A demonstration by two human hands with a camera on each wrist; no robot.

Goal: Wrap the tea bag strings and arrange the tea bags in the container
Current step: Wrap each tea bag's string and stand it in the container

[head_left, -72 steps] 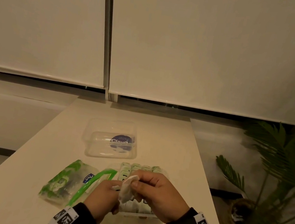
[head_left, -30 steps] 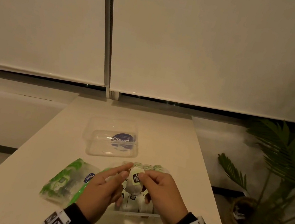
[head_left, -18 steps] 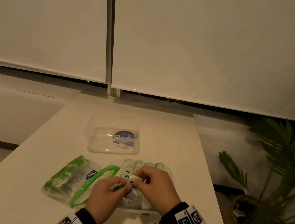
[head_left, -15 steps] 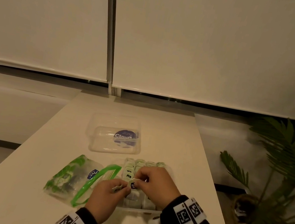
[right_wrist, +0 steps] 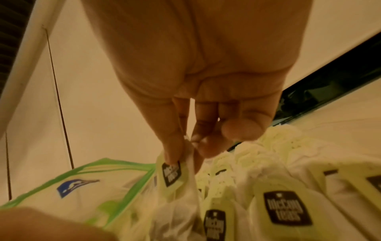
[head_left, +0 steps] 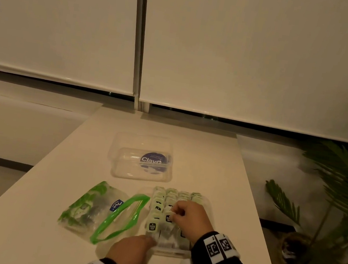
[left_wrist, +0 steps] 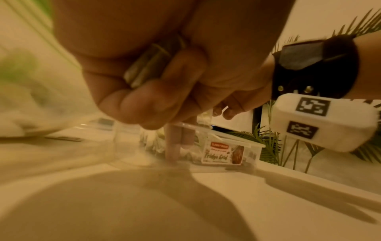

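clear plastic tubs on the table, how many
2: the empty tub with the blue label farther back, and the container of tea bags under the hands. None seems hidden.

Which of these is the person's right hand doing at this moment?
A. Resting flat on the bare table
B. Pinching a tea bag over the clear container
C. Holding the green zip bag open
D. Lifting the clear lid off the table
B: the right hand pinches the top of a tea bag above the rows already in the clear container; the lid lies untouched farther back.
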